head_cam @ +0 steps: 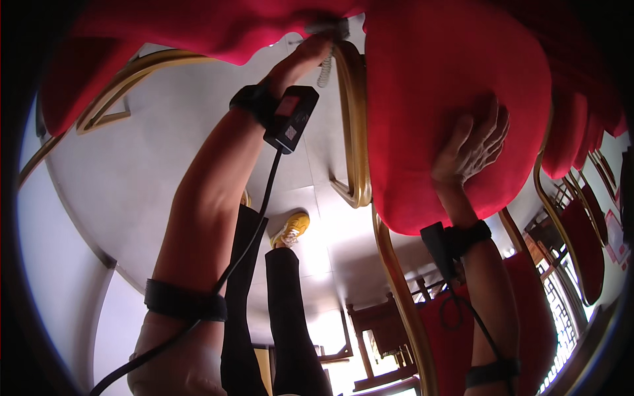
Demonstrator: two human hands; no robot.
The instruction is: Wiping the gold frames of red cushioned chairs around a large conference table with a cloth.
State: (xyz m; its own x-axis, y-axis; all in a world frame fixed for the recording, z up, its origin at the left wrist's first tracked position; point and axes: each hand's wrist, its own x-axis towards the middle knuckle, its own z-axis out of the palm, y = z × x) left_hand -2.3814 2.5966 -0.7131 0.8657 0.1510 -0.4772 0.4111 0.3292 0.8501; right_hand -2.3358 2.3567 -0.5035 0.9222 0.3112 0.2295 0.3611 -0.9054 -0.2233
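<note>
My left hand point(313, 50) reaches to the top of the view. Its fingers are around a small grey object point(336, 28), blurred and partly hidden against red fabric. A pale coiled cord point(324, 73) hangs just below that hand. Beside it runs the gold frame point(357, 148) of a chair. My right hand point(475, 141) rests palm down on the chair's red fabric-covered padded panel point(421, 99), thumb apart from the fingers, holding nothing. Whether this panel is seat or backrest, I cannot tell. Black strapped devices point(291, 119) with cables are on both my forearms.
More red chairs with gold frames point(545, 198) stand in a row at the right. Another gold chair frame point(148, 67) is at the upper left. A yellow shoe point(292, 228) is on the pale tiled floor point(223, 84). Dark wooden furniture point(381, 326) is at the bottom.
</note>
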